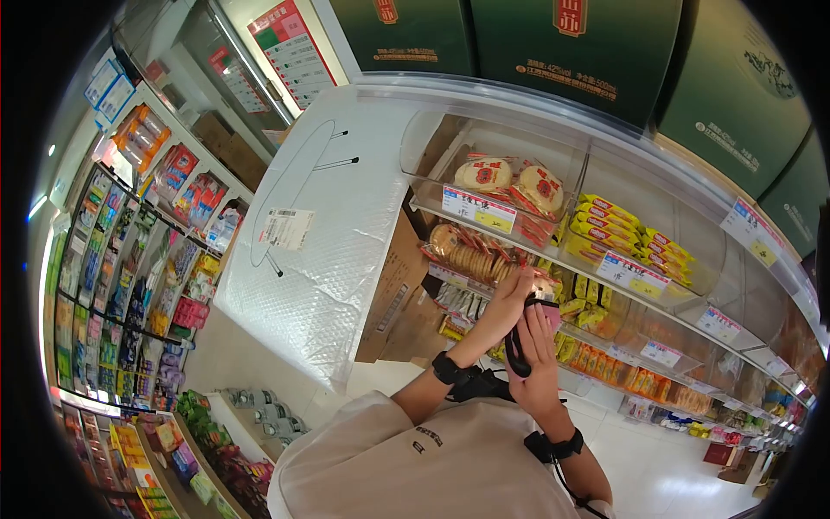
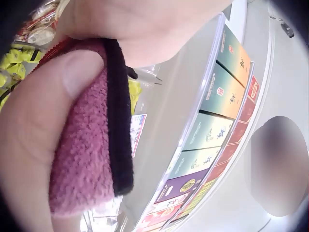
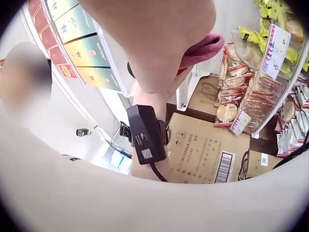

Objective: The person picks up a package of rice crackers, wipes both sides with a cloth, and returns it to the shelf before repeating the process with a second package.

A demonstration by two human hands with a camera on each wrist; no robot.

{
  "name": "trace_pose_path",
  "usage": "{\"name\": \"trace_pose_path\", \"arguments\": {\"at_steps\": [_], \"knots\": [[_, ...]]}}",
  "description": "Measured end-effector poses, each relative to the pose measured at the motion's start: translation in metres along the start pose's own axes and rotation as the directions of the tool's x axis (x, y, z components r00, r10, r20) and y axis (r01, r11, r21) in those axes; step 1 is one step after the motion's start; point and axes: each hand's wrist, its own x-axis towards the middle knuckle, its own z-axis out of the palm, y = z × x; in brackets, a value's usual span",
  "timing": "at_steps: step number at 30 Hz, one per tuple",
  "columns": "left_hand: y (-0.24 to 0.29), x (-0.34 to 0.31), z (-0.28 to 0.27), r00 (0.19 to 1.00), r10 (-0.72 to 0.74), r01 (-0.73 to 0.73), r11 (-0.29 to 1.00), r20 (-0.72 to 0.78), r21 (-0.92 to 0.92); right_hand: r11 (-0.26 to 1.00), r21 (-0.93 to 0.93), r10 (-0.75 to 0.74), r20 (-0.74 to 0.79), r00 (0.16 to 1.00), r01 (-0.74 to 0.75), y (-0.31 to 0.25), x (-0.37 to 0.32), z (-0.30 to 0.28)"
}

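Both hands meet in front of the snack shelves. The right hand (image 1: 538, 368) grips a folded pink fuzzy cloth (image 2: 87, 145) with black edging, its thumb pressed flat on the pile in the left wrist view. Close against it, the left hand (image 1: 501, 316) has its fingertips at a clear packet (image 1: 543, 285) that sits just beyond the cloth. A red serrated wrapper edge shows between hand and cloth in the left wrist view. Much of the packet is hidden by the hands and cloth. Round rice crackers (image 1: 462, 251) in clear, red-edged packets lie behind the hands.
An upper clear bin holds larger cracker packs (image 1: 484, 175) and yellow snack packets (image 1: 605, 227). Price tags (image 1: 635, 273) line the shelf fronts. At left stand a silver foil-covered board (image 1: 311, 233) and cardboard boxes (image 3: 203, 150). Green boxes (image 1: 571, 52) fill the top shelf.
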Motion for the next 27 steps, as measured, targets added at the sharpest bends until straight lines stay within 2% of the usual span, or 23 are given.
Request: {"name": "trace_pose_path", "arguments": {"at_steps": [2,3,4,6,8,9,12,13,14,16,17,20,21,22,24,25,27], "knots": [[-0.004,-0.001,0.01,0.999,0.009,-0.006,0.996,0.032,-0.091,1.0,0.021,0.001,-0.038,0.999,0.0,0.005,-0.004,0.002],[-0.004,-0.004,0.017,0.999,0.019,-0.013,0.99,0.047,-0.137,0.997,0.033,0.069,-0.068,0.995,-0.067,0.009,-0.003,0.001],[-0.005,-0.007,0.021,0.998,0.032,-0.02,0.983,0.058,-0.185,0.998,-0.007,0.055,-0.142,0.988,-0.057,0.012,0.006,-0.004],[-0.012,-0.011,0.025,0.989,-0.109,0.125,0.977,0.096,-0.173,0.973,0.184,0.181,-0.211,0.961,-0.142,0.021,0.016,-0.013],[-0.013,-0.015,0.042,0.996,-0.076,0.084,0.937,0.038,-0.339,0.992,0.022,0.129,-0.207,0.97,-0.127,0.015,0.019,-0.018],[-0.01,-0.015,0.044,0.994,-0.106,0.111,0.927,0.035,-0.359,0.991,-0.058,0.104,-0.2,0.974,-0.118,0.011,0.02,-0.02],[0.0,-0.014,0.04,0.982,-0.183,0.184,0.886,0.044,-0.426,0.997,-0.025,0.064,-0.106,0.992,-0.067,-0.001,0.014,-0.016],[-0.002,-0.012,0.037,0.978,-0.199,0.206,0.869,0.063,-0.45,0.997,-0.059,0.046,-0.108,0.993,-0.053,-0.002,0.014,-0.015],[-0.005,-0.01,0.035,0.973,-0.215,0.228,0.851,0.083,-0.472,0.998,0.005,0.062,-0.129,0.99,-0.062,0.004,0.013,-0.016],[-0.023,-0.007,0.03,0.976,-0.147,0.199,0.899,0.16,-0.39,0.988,0.136,0.101,-0.173,0.98,-0.077,0.017,0.016,-0.018],[-0.031,-0.008,0.032,0.973,-0.115,0.18,0.92,0.2,-0.349,0.972,0.188,0.184,-0.256,0.949,-0.137,0.015,0.021,-0.021],[-0.029,-0.019,0.056,0.995,-0.092,0.1,0.949,0.041,-0.3,0.971,0.091,0.237,-0.328,0.914,-0.219,0.03,0.023,-0.022],[-0.003,-0.027,0.057,0.994,-0.097,0.111,0.941,0.058,-0.319,0.973,0.105,0.228,-0.323,0.919,-0.205,0.022,0.024,-0.023],[0.005,-0.027,0.056,0.983,-0.159,0.183,0.882,0.092,-0.433,0.982,0.07,0.19,-0.293,0.937,-0.177,0.016,0.025,-0.022],[0.015,-0.023,0.052,0.947,-0.264,0.319,0.71,0.183,-0.627,0.993,0.005,0.116,-0.229,0.967,-0.118,0.007,0.023,-0.019],[0.015,-0.02,0.044,0.947,-0.284,0.317,0.758,0.149,-0.57,0.996,0.003,0.093,-0.187,0.978,-0.094,0.007,0.019,-0.016],[0.009,-0.014,0.032,0.94,-0.311,0.328,0.713,0.14,-0.619,0.998,-0.049,0.041,-0.09,0.995,-0.045,0.0,0.015,-0.015]]}}
